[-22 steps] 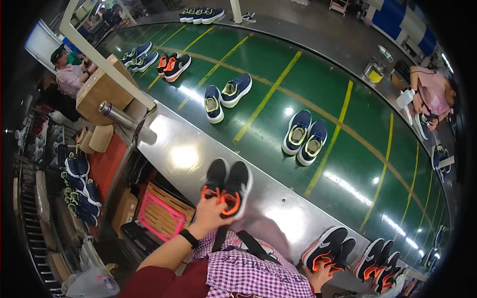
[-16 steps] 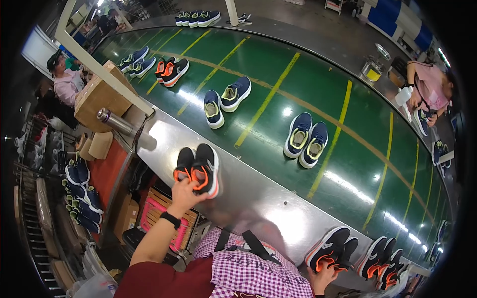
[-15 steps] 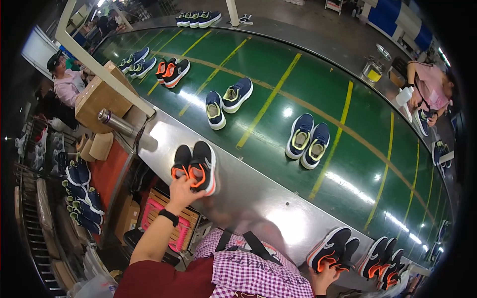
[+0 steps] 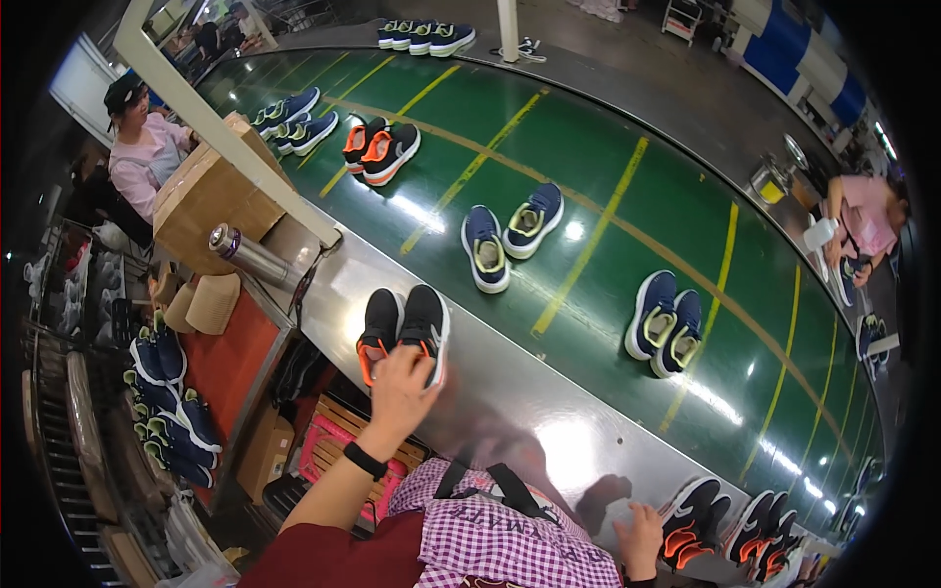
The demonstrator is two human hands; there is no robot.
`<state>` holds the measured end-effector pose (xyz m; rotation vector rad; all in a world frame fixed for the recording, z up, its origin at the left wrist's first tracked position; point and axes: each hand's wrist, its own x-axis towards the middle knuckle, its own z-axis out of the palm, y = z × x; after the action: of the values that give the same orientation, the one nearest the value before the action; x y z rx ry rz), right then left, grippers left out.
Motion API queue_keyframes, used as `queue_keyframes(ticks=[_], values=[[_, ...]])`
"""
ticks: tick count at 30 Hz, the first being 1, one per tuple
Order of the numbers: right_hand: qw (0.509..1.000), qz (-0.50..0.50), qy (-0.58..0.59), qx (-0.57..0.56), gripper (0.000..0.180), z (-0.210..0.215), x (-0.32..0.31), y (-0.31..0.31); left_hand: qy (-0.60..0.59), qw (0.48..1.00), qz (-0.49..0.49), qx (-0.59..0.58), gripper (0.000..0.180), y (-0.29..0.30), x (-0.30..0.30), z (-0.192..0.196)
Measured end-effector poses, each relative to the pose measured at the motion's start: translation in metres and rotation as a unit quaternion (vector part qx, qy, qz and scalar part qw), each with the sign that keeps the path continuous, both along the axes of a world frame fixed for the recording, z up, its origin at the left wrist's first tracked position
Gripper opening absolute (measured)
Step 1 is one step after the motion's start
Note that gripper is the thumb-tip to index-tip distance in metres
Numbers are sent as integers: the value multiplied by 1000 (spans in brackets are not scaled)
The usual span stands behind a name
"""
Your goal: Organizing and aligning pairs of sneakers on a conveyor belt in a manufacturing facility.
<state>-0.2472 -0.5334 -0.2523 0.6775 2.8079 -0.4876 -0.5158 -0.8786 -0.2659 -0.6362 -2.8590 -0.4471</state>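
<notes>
Above the left hand (image 4: 400, 390), its fingers pinch a black shoe pair (image 4: 404, 328); right hand (image 4: 640, 537) rests spread beside other shoes (image 4: 694, 517).

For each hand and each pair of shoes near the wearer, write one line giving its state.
Left hand: raised, gripping the black-and-orange pair.
Black-and-orange pair: held together, over the steel ledge.
Right hand: resting on the ledge beside another black-and-orange pair.
Navy pairs: lying on the green belt.
</notes>
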Motion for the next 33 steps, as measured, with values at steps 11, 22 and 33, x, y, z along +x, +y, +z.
queue_keyframes(ticks=[11, 22, 33], values=[[987, 120, 9, -108, 44, -40, -108, -64, -92, 985, -55, 133, 55, 56, -101, -37], [990, -129, 50, 7, 64, -123, -146, -65, -174, 959, 122, 188, 49, 113, -157, -109], [981, -169, 98, 14, 59, -124, -157, -70, -223, 946, 79, 223, 34, 105, -271, -127]])
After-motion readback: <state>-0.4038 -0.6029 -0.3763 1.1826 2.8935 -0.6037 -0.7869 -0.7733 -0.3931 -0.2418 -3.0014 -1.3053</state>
